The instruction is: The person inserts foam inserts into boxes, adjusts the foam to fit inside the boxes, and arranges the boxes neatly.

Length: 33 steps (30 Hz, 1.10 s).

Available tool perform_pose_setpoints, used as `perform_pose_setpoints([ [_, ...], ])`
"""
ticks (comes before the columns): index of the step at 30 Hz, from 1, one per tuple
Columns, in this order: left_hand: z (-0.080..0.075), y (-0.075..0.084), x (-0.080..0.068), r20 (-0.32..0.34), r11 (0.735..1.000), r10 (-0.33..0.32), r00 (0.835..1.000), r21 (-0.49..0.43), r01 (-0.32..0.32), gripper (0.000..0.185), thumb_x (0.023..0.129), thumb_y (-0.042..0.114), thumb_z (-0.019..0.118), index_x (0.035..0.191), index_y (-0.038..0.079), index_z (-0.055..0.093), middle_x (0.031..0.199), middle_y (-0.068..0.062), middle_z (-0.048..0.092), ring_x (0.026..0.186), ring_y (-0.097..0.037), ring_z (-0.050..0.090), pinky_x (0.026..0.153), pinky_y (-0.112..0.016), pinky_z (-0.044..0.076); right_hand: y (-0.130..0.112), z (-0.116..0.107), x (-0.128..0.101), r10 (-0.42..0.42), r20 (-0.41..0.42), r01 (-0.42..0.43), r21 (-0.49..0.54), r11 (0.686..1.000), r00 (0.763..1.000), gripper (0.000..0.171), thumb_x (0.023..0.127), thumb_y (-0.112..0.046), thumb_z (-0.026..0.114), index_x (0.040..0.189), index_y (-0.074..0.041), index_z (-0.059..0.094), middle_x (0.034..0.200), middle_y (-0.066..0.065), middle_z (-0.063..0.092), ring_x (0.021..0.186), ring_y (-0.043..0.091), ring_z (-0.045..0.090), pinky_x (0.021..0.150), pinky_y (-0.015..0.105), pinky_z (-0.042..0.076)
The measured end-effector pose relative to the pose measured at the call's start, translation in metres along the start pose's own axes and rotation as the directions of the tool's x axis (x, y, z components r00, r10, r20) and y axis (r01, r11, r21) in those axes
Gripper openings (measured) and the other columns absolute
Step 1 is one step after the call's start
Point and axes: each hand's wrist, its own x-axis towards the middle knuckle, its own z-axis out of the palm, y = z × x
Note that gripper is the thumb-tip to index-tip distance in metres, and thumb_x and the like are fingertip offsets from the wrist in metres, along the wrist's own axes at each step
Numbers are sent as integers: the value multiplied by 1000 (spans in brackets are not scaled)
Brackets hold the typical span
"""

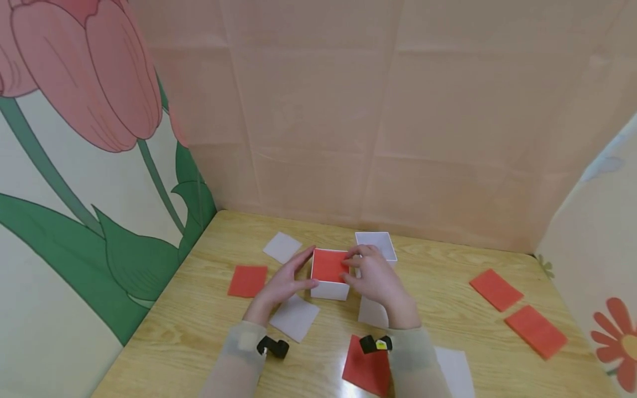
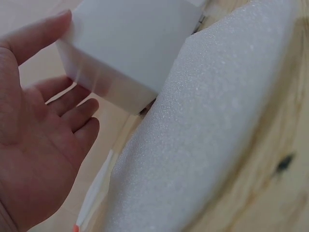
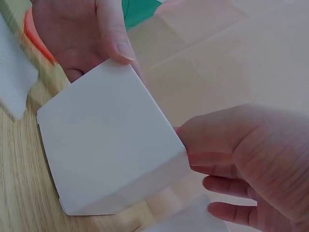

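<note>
A white box (image 1: 330,291) without a lid stands on the table, with a red foam sheet (image 1: 328,265) lying inside near its rim. My left hand (image 1: 285,286) holds the box at its left side, thumb on the front corner and fingers along the side. My right hand (image 1: 374,275) is over the right rim, with thumb and fingertips touching the red sheet's right edge; its other fingers are loosely bent outside the box in the right wrist view. Whether those fingertips pinch the sheet is hidden there by the box wall.
A second open white box (image 1: 376,239) stands behind my right hand. White foam sheets (image 1: 294,319) lie around the held box, one of them large in the left wrist view. Red sheets lie at left (image 1: 247,281), in front (image 1: 365,367) and at far right (image 1: 534,330).
</note>
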Motion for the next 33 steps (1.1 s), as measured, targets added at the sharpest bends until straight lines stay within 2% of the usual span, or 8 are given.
perform_pose_setpoints([
  [7,4,-2,-2,-4,1000,-16,1000,5,16,90,96,28,84,170,23,33,175,2,29,162,-28,23,130,-52,21,-5,-6,4,-26,44,28,-46,999,999,36,89,-27,90,119,-9,83,126,7,68,123,30,54,101,47,56],
  [12,4,-4,-2,-5,1000,-5,1000,18,5,89,96,27,83,170,22,33,175,1,29,162,-29,24,130,-54,21,-12,-12,16,-97,87,101,-45,994,992,35,89,-28,89,120,-12,83,122,6,71,117,29,59,98,45,57],
  [17,2,-3,-1,-4,1000,9,1000,16,-9,88,97,25,82,170,23,33,175,0,28,162,-29,23,130,-53,21,-15,-9,29,-164,127,174,-70,982,978,31,92,-29,87,118,-13,84,118,5,71,114,27,62,98,43,57],
  [23,0,-1,-1,-5,1000,9,1000,29,-9,89,97,24,82,170,18,32,175,-1,29,162,-28,23,130,-51,21,-14,-1,36,-182,128,197,-118,973,975,28,91,-27,87,116,-14,85,116,4,71,112,25,62,96,41,58],
  [33,-2,-1,0,-1,999,5,1000,33,-5,90,96,25,83,170,20,32,175,2,29,162,-27,23,130,-50,21,-13,5,39,-165,139,184,-138,973,976,28,90,-26,88,117,-17,85,115,2,70,110,23,61,97,38,57],
])
